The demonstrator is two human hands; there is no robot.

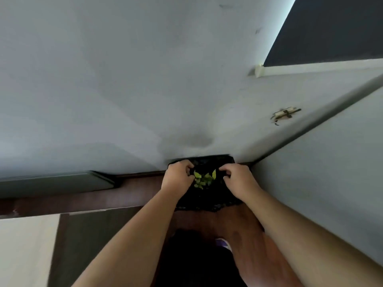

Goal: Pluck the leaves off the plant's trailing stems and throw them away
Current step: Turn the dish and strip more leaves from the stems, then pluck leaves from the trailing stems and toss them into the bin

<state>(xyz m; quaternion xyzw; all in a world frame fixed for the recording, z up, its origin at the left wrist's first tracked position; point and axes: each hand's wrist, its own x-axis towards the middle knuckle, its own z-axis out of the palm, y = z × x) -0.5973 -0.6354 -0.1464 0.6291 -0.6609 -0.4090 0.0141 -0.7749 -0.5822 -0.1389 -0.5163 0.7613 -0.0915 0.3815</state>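
A black rubbish bag sits on the floor against the wall, its mouth held apart. Several yellow-green plucked leaves lie inside it. My left hand grips the bag's left rim with closed fingers. My right hand grips the right rim the same way. The plant and its trailing stems are out of view.
A pale wall fills the upper frame, meeting another wall in a corner at right. A dark skirting board runs along the left. The floor is reddish-brown wood. A light cabinet top is at lower left. My foot shows below.
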